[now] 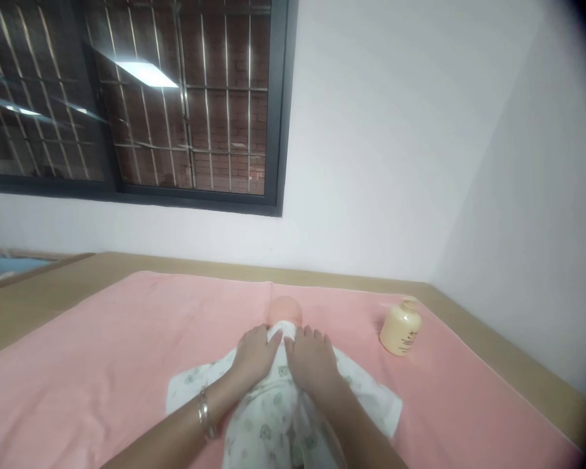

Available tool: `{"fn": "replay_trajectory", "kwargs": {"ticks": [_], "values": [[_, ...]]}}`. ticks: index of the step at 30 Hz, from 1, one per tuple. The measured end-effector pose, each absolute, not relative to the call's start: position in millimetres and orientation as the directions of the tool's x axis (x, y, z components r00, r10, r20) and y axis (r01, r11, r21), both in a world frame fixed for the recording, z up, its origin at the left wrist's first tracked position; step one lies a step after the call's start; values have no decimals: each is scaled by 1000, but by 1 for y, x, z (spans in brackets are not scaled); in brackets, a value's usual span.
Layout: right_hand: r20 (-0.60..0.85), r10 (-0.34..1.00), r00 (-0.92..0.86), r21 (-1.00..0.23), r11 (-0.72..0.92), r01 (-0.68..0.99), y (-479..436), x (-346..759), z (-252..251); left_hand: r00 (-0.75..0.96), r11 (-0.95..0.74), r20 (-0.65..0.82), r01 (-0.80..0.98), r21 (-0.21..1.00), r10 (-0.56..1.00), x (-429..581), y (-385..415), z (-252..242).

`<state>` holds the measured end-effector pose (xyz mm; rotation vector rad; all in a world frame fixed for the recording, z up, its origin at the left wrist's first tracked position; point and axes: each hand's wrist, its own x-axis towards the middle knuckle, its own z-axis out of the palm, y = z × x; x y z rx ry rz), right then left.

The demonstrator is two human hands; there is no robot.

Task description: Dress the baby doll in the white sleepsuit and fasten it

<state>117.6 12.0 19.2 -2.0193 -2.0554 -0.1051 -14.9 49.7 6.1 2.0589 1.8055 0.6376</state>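
Observation:
A doll (284, 309), its smooth round head showing at the far end, lies on a pink blanket. It wears a white baby garment (273, 404) with small green prints, sleeves spread to both sides. My left hand (254, 352) closes on the garment near the neckline, thumb towards the middle. Opposite it, my right hand (313, 357) holds the other side the same way, and the two thumbs nearly meet at the collar. Most of my fingertips are hidden in or behind the cloth. The doll's face cannot be made out.
To the right a pale yellow bottle (401, 329) stands on the pink blanket (102, 365). The blanket covers a wooden surface (371, 277) whose far edge meets a white wall (395, 143). A dark-framed window (277, 130) with metal bars is at the upper left.

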Motion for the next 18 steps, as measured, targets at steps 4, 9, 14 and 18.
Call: {"fn": "replay_trajectory", "kwargs": {"ticks": [4, 9, 14, 18], "values": [[204, 978, 32, -172, 4, 985, 21, 122, 17, 204, -286, 230, 863, 416, 952, -14, 32, 2], [-4, 1000, 1, -438, -2, 899, 43, 151, 17, 312, -376, 265, 895, 240, 912, -7, 0, -2], [17, 997, -79, -273, 80, 959, 20, 149, 35, 301, -374, 258, 875, 306, 918, -12, 17, 5], [98, 979, -176, -131, 188, 973, -9, 127, 49, 200, -249, 160, 876, 414, 967, -20, 39, 14]]}}
